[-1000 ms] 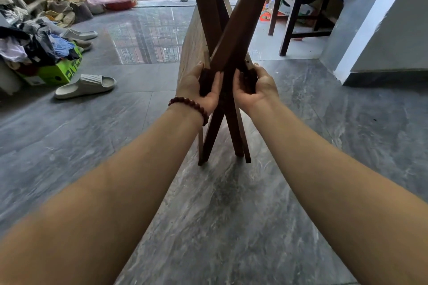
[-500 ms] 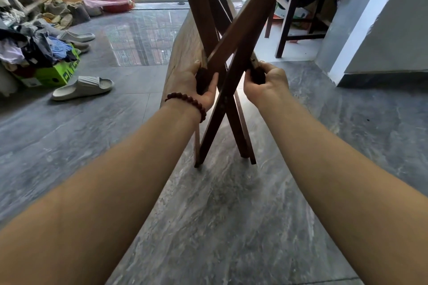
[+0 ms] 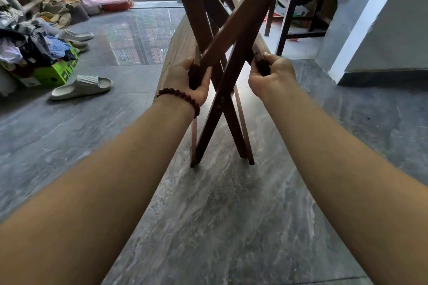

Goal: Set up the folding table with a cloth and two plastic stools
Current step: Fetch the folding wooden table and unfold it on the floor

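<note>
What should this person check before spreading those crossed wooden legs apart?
1. Left hand grips the folding table: ok.
2. Right hand grips its other side: ok.
3. Table feet rest on the floor: ok.
4. Floor beside the legs is free; the slipper lies well apart on the left: ok.
5. Fingers are away from where the legs cross: cannot tell, the wood partly hides them.
6. Cloth and stools are within reach: cannot tell, none recognisable in view.
</note>
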